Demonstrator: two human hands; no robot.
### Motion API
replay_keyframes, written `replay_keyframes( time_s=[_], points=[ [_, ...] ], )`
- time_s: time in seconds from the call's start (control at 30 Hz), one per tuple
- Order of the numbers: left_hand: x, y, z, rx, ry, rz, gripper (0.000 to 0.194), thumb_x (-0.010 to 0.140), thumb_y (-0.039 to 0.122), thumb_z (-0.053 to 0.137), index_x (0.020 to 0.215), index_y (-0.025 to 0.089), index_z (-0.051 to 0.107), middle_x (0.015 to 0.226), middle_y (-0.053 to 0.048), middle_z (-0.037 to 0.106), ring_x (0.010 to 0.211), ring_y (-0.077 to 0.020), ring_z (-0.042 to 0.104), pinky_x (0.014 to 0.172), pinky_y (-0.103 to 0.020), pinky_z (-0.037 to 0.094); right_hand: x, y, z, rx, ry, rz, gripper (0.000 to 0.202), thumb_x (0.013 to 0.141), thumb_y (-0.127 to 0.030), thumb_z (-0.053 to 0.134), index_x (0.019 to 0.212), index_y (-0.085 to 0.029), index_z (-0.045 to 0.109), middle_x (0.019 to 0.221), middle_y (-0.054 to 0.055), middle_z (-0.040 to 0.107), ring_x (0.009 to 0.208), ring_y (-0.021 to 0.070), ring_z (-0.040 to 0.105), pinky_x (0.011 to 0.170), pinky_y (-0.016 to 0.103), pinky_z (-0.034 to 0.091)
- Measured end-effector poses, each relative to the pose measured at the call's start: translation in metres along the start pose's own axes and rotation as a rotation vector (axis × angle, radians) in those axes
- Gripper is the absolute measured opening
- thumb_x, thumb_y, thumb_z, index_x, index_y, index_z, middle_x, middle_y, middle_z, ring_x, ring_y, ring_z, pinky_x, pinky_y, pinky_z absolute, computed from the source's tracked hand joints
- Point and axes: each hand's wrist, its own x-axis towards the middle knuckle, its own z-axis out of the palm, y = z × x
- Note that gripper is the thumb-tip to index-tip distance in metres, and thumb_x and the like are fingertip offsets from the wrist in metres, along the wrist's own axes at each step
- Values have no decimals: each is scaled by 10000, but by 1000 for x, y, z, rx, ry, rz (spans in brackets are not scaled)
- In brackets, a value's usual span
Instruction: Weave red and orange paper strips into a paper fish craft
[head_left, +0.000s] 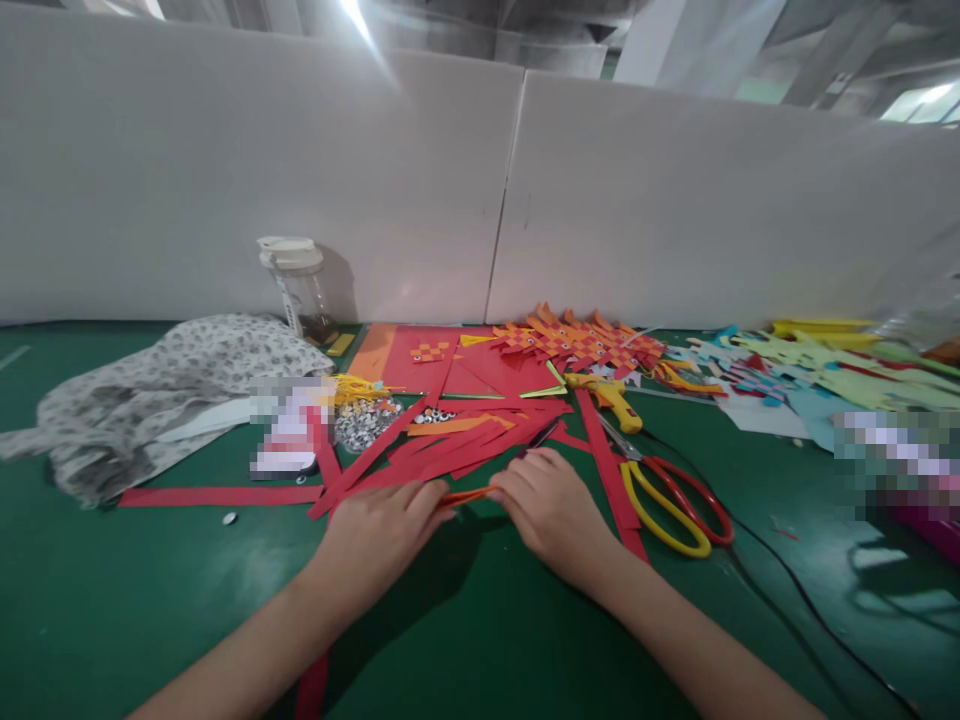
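Note:
Between my two hands an orange paper strip is stretched sideways, a little above the green table. My left hand is closed on its left end, and my right hand pinches the right end. Most of the strip's length is hidden inside my fingers. Just beyond my hands lies a loose heap of red paper strips with some orange ones. To the right of my right hand rest scissors with one yellow and one red handle loop, next to a long red strip.
A yellow glue gun trails a black cord across the right side. Woven orange-red paper pieces lie at the back. A patterned cloth, a lidded bottle and a pile of googly eyes are left; paper scraps lie right.

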Motion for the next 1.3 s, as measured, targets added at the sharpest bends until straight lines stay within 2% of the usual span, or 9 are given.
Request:
replay_keyframes(
  time_s=[0.13, 0.27, 0.37, 0.5, 0.63, 0.8, 0.97, 1.17, 1.3],
  points=[
    [0, -15, 0, -31, 15, -121, 216, 946, 293, 415, 935, 184, 601, 693, -15, 693, 549, -163, 628, 425, -219, 350, -3, 18, -4, 10, 52, 106, 311, 969, -258, 347, 817, -163, 601, 732, 62, 609, 705, 202, 487, 707, 333, 315],
    [0, -15, 1, -147, 6, -185, 206, 935, 273, 415, 899, 206, 607, 672, 16, 698, 527, -147, 640, 407, -209, 327, -3, 17, -6, 57, 98, 119, 328, 963, -325, 355, 806, -159, 590, 739, 66, 602, 718, 205, 492, 716, 331, 318],
    [0, -4, 0, -238, -39, -142, 187, 923, 239, 420, 886, 215, 602, 664, 37, 691, 535, -136, 646, 422, -203, 344, -2, 6, -3, 65, 85, 47, 322, 948, -381, 398, 831, -154, 593, 744, 63, 595, 725, 207, 489, 724, 332, 320],
    [0, 9, -2, -292, -80, -32, 222, 923, 172, 379, 886, 207, 595, 701, 33, 691, 558, -134, 648, 450, -213, 367, -2, -9, 2, 73, 58, -115, 308, 966, -229, 342, 790, -164, 587, 689, 43, 573, 652, 185, 457, 635, 308, 299],
    [-2, 12, -1, -346, -31, -17, 189, 936, 248, 398, 908, 203, 580, 747, 27, 696, 602, -150, 656, 476, -238, 398, -4, -17, 1, 85, 127, -139, 321, 958, -192, 344, 737, -169, 575, 622, 25, 537, 600, 171, 436, 571, 299, 272],
    [-3, 8, 2, -386, -43, -10, 246, 953, 274, 359, 901, 209, 591, 774, 18, 702, 639, -157, 665, 500, -245, 420, -2, -17, 0, 38, 173, -180, 362, 976, -220, 323, 722, -169, 575, 594, 15, 523, 569, 160, 435, 545, 291, 257],
    [0, -5, 5, -373, -54, -126, 230, 941, 305, 394, 936, 227, 610, 803, 11, 714, 647, -170, 669, 495, -239, 411, 2, 0, 0, -76, 156, -61, 432, 983, -368, 325, 702, -161, 581, 592, 25, 563, 567, 156, 485, 541, 296, 240],
    [2, -10, 6, -472, -161, -217, 246, 936, 334, 390, 909, 220, 607, 715, 14, 687, 647, -164, 657, 538, -232, 421, -2, 9, 1, -41, 133, 15, 433, 980, -319, 351, 633, -170, 562, 530, 4, 558, 510, 128, 500, 515, 283, 220],
    [3, -14, 4, -539, -145, -292, 237, 926, 359, 400, 905, 229, 597, 725, 18, 682, 649, -150, 645, 528, -216, 394, -1, 19, -1, -2, 89, 59, 467, 972, -423, 336, 695, -170, 613, 614, 32, 629, 595, 150, 558, 559, 271, 266]
  ],
)
